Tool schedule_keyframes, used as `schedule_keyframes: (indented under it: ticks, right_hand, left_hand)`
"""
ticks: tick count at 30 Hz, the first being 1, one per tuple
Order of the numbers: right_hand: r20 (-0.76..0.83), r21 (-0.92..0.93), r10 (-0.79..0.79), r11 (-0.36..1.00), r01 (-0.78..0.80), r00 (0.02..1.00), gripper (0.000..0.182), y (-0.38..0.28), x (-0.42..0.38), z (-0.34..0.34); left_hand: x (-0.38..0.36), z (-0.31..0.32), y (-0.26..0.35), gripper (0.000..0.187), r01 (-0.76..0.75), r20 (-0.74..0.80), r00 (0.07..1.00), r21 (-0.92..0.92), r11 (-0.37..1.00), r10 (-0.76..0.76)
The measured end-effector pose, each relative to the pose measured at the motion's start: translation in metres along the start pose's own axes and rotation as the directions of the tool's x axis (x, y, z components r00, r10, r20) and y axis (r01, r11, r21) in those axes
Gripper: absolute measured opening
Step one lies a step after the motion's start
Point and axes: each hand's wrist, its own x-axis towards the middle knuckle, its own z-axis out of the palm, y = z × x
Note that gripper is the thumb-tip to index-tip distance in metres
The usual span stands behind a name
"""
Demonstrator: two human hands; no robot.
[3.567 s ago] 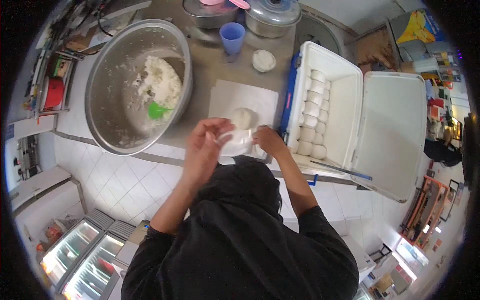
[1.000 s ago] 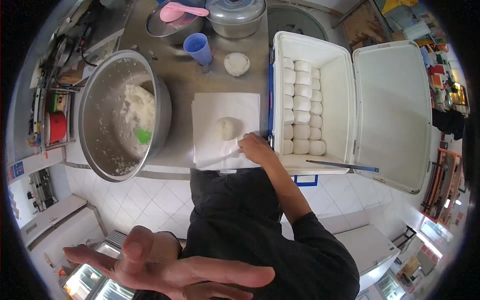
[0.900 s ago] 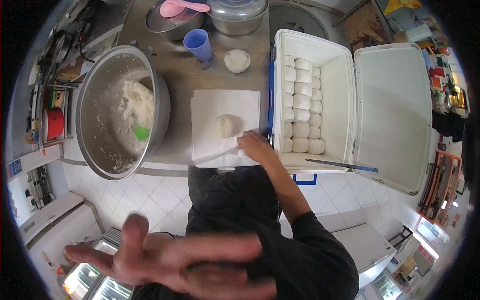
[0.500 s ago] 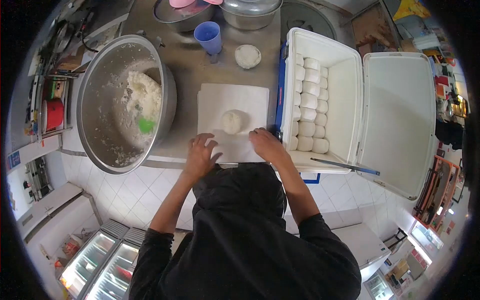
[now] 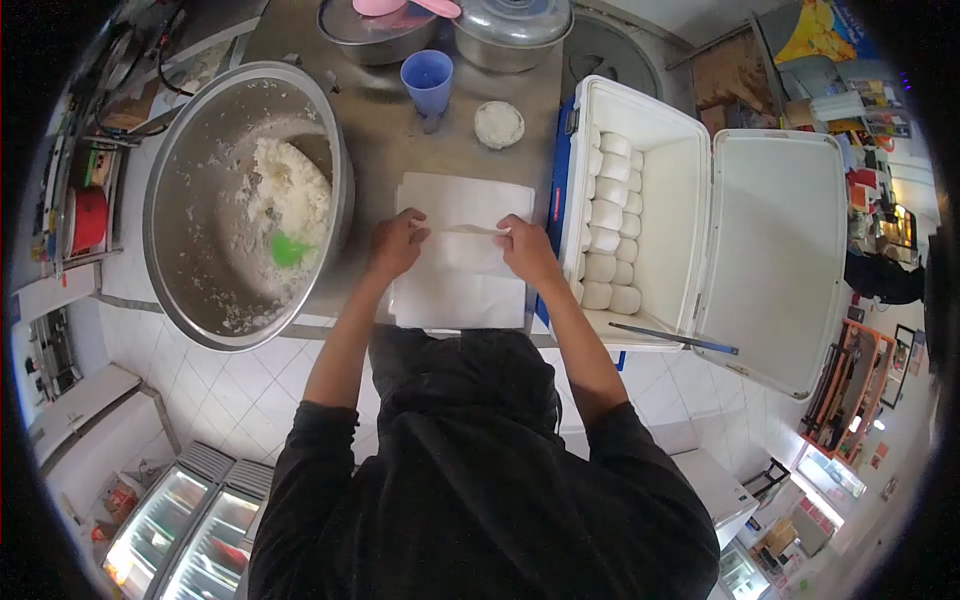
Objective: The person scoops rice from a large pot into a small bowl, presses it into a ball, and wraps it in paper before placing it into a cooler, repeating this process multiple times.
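A stack of white paper sheets (image 5: pixel 459 303) lies on the metal counter in front of me. The near edge of the top paper sheet (image 5: pixel 462 255) is lifted and folded away from me. My left hand (image 5: pixel 398 243) pinches that sheet at its left side, fingers curled. At the right side my right hand (image 5: pixel 527 249) grips the same sheet between thumb and fingers. The pale ball of rice is out of sight, apparently under the folded paper.
On the left stands a large metal bowl (image 5: pixel 165 230) with white rice (image 5: pixel 290 185) and a green paddle (image 5: pixel 290 249). A cooler box (image 5: pixel 665 215) on the right holds several white wrapped bundles (image 5: pixel 606 214). Beyond the paper are a blue cup (image 5: pixel 428 84), a small white bowl (image 5: pixel 499 124) and lidded pots (image 5: pixel 512 45).
Both hands have moved forward, away from my body, and have taken hold of the top sheet. The sheet is now folded over, and the rice ball is covered from view.
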Motion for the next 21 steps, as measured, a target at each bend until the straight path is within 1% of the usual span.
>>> schedule_keyframes:
  ticks: [2, 3, 5, 6, 8, 9, 11, 14, 17, 20, 21]
  right_hand:
    - [0.053, -0.220, 0.085, 0.973, -0.072, 0.995, 0.018, 0.015, 0.018, 0.009]
    - [0.013, -0.239, 0.077, 0.968, -0.072, 0.997, 0.019, 0.009, 0.021, 0.004]
    - [-0.065, -0.276, 0.063, 0.958, -0.079, 0.996, 0.021, -0.008, 0.023, -0.005]
    - [-0.158, -0.308, 0.000, 0.950, -0.049, 0.987, 0.020, -0.013, 0.025, -0.003]
    - [-0.333, -0.375, -0.143, 0.927, 0.008, 0.932, 0.018, -0.024, 0.032, 0.003]
    - [-0.291, -0.378, -0.121, 0.926, 0.002, 0.949, 0.018, -0.024, 0.032, 0.006]
    - [-0.211, -0.384, -0.079, 0.923, -0.009, 0.974, 0.018, -0.022, 0.035, 0.014]
    - [-0.233, -0.327, -0.168, 0.941, 0.085, 0.958, 0.017, -0.013, 0.036, 0.010]
    - [-0.138, -0.247, -0.233, 0.949, 0.194, 0.963, 0.017, -0.016, 0.045, -0.014]
    - [0.034, -0.140, -0.316, 0.938, 0.317, 0.948, 0.015, -0.003, 0.068, -0.022]
    - [0.145, -0.058, -0.239, 0.967, 0.249, 0.960, 0.017, -0.009, 0.073, -0.028]
  left_hand:
    - [-0.001, 0.001, 0.000, 0.026, -0.091, -0.091, 0.990, 0.186, 0.978, 0.109]
    - [-0.005, 0.000, 0.002, 0.029, -0.126, -0.130, 0.977, 0.281, 0.952, 0.167]
    - [-0.025, 0.005, 0.025, 0.026, -0.306, -0.209, 0.902, 0.311, 0.900, 0.379]
    - [-0.040, 0.011, 0.038, 0.025, -0.386, -0.242, 0.848, 0.330, 0.862, 0.472]
    - [-0.061, 0.024, 0.058, 0.026, -0.493, -0.066, 0.846, 0.284, 0.823, 0.530]
    - [-0.064, 0.037, 0.055, 0.032, -0.539, -0.042, 0.817, 0.301, 0.787, 0.575]
    - [-0.068, 0.040, 0.060, 0.040, -0.551, 0.040, 0.822, 0.309, 0.775, 0.569]
    - [-0.066, 0.046, 0.053, 0.048, -0.552, 0.003, 0.813, 0.320, 0.770, 0.582]
    - [-0.063, 0.048, 0.043, 0.050, -0.550, 0.034, 0.821, 0.313, 0.774, 0.570]
    - [-0.061, 0.045, 0.040, 0.045, -0.540, 0.084, 0.835, 0.320, 0.778, 0.544]
    - [-0.061, 0.044, 0.039, 0.045, -0.553, 0.090, 0.826, 0.325, 0.767, 0.557]
